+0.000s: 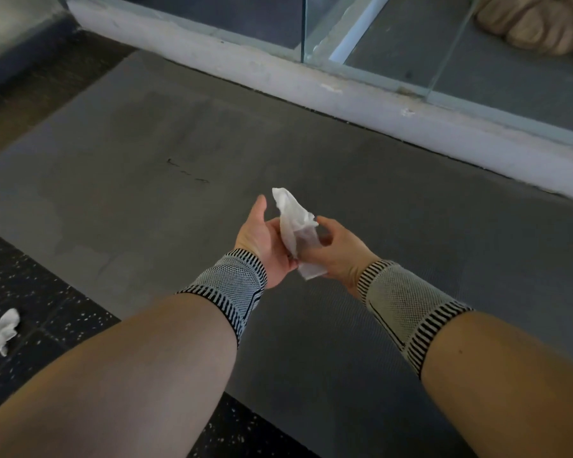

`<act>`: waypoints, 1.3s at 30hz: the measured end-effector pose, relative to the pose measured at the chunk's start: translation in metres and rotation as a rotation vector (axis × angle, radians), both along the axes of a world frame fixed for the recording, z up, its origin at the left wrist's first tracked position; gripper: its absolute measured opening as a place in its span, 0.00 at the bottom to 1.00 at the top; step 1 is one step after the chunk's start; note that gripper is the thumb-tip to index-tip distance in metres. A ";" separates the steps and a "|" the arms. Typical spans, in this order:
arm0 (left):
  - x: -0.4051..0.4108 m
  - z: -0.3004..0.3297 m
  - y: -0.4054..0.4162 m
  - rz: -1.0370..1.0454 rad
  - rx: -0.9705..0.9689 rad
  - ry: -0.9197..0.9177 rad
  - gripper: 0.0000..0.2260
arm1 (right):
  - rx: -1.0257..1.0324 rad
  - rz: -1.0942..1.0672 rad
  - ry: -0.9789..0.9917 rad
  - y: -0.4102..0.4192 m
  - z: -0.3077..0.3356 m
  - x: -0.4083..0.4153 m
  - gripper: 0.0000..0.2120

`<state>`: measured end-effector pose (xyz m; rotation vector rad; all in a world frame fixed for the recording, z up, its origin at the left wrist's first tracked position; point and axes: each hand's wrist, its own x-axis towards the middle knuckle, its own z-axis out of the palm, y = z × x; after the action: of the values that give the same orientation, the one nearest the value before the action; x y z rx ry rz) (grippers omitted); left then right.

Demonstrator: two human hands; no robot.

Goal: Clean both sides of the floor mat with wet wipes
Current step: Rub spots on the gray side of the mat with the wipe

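Note:
A large grey floor mat [179,153] lies flat on the floor and fills most of the view, with darker damp patches on its left part. Above its middle I hold a white wet wipe [293,221] between both hands. My left hand [263,236] holds the wipe's lower part, its thumb pointing up. My right hand [336,247] grips the wipe from the right, fingers curled round it. The wipe's top corner sticks up free. Both wrists wear knitted striped bands.
A crumpled used wipe [0,332] lies on the black speckled floor [47,309] at the left. A pale concrete sill [278,74] with glass panels [394,44] borders the mat's far edge. Beige sacks [536,24] sit behind the glass at top right.

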<state>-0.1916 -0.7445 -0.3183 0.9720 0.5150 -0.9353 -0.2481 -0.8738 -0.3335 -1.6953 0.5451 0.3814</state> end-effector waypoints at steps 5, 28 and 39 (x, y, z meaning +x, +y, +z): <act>-0.001 0.000 -0.005 -0.107 0.060 -0.167 0.27 | -0.265 -0.041 -0.053 0.006 -0.002 -0.004 0.20; 0.006 -0.013 -0.004 -0.038 0.078 -0.132 0.14 | 0.159 -0.232 0.059 -0.017 0.005 0.008 0.16; 0.007 -0.017 -0.005 -0.011 0.288 -0.285 0.09 | 0.301 -0.334 0.077 -0.013 -0.005 0.004 0.09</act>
<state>-0.1845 -0.7491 -0.3353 1.3462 0.4078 -0.7271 -0.2446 -0.8871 -0.3387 -1.2778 0.7745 0.2712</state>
